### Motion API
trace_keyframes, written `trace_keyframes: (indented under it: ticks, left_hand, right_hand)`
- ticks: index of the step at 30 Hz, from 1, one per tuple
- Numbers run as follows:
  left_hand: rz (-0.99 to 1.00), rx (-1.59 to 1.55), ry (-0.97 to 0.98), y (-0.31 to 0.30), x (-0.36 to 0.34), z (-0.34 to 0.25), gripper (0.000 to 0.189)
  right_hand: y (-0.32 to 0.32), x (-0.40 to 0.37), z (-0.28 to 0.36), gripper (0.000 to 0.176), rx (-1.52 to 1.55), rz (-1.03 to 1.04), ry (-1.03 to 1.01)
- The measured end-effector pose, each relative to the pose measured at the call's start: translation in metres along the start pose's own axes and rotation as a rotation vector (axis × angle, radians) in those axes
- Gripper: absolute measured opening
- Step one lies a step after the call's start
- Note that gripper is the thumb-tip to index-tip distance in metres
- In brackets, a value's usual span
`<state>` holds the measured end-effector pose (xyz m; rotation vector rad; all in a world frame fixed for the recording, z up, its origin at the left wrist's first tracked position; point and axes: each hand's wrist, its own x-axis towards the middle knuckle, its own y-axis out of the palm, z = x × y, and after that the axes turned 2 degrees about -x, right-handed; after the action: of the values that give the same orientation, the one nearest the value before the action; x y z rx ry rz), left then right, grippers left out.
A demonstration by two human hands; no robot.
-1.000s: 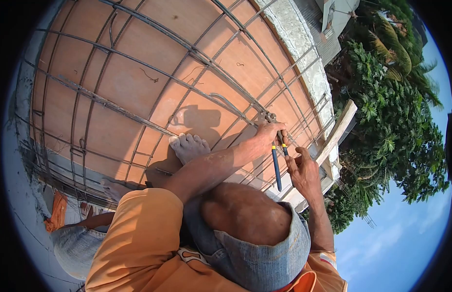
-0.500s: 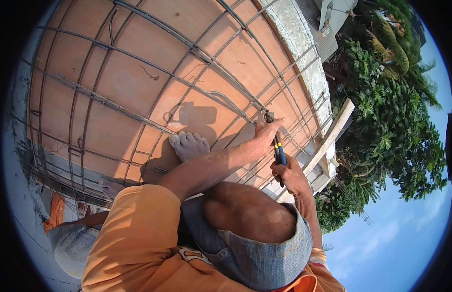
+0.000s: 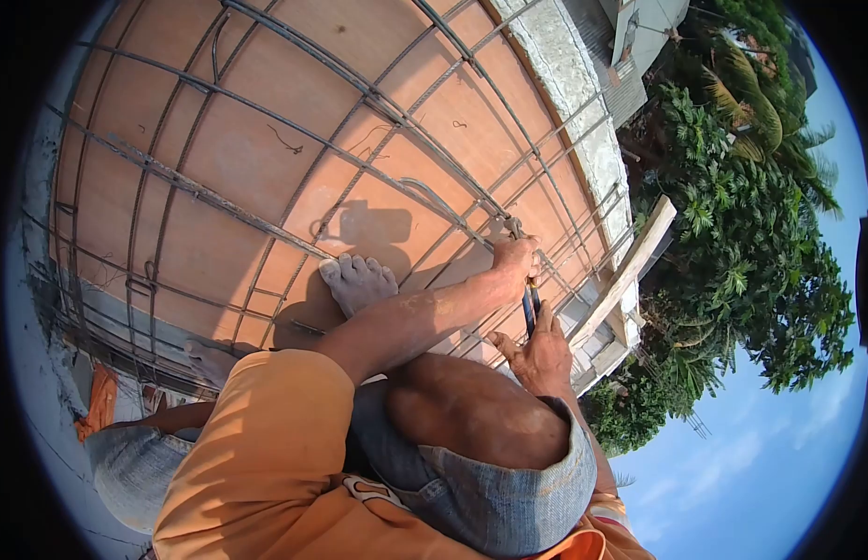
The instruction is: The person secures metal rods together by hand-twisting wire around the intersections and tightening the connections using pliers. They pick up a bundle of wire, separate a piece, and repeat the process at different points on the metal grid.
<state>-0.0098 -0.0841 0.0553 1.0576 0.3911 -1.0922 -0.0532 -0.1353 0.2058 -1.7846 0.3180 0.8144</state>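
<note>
Two bare hands meet at one crossing of the rebar grid (image 3: pixel 202 193), which I see laid over plywood formwork (image 3: pixel 228 149); at the far left an orange cloth (image 3: pixel 99 401) lies below the slab edge; nearer the middle a bare foot (image 3: pixel 357 280) rests on the plywood among the bars, toes pointing away from me; the left hand (image 3: pixel 514 257) reaches across the raised knee and is curled tight about the upper end of the pliers (image 3: pixel 531 303), right at the crossing; the pliers hang down from that fist, dark handles close together; just below, the right hand (image 3: pixel 538 355) lies against those handles with fingers stretched upward and thumb out to the side, and I cannot tell whether it grips them; to the right a wooden plank (image 3: pixel 630 266) runs along the slab edge; beyond it stand green trees (image 3: pixel 751 233).
</note>
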Motion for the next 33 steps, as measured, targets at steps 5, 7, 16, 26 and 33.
trace_keyframes:
  ticks: [5, 7, 16, 26, 33]
  left_hand:
    - [-0.035, 0.126, 0.094, -0.003, 0.0, 0.002, 0.028]
    - [0.111, 0.109, 0.054, -0.017, -0.012, -0.009, 0.031]
    - [0.13, -0.072, -0.11, -0.017, 0.003, 0.0, 0.018]
    - [-0.001, 0.059, -0.009, -0.012, -0.015, -0.006, 0.026]
    - [0.215, -0.031, -0.124, -0.021, 0.009, -0.007, 0.02]
  right_hand:
    - [0.029, 0.01, -0.014, 0.035, 0.05, -0.03, 0.044]
    - [-0.007, 0.023, -0.029, 0.018, 1.006, 0.46, 0.336]
    - [-0.003, 0.018, -0.022, 0.052, 1.306, 0.53, 0.563]
    - [-0.026, 0.027, -0.029, 0.028, 1.115, 0.643, 0.461]
    - [0.032, 0.008, -0.043, 0.049, 2.138, 0.889, 0.536]
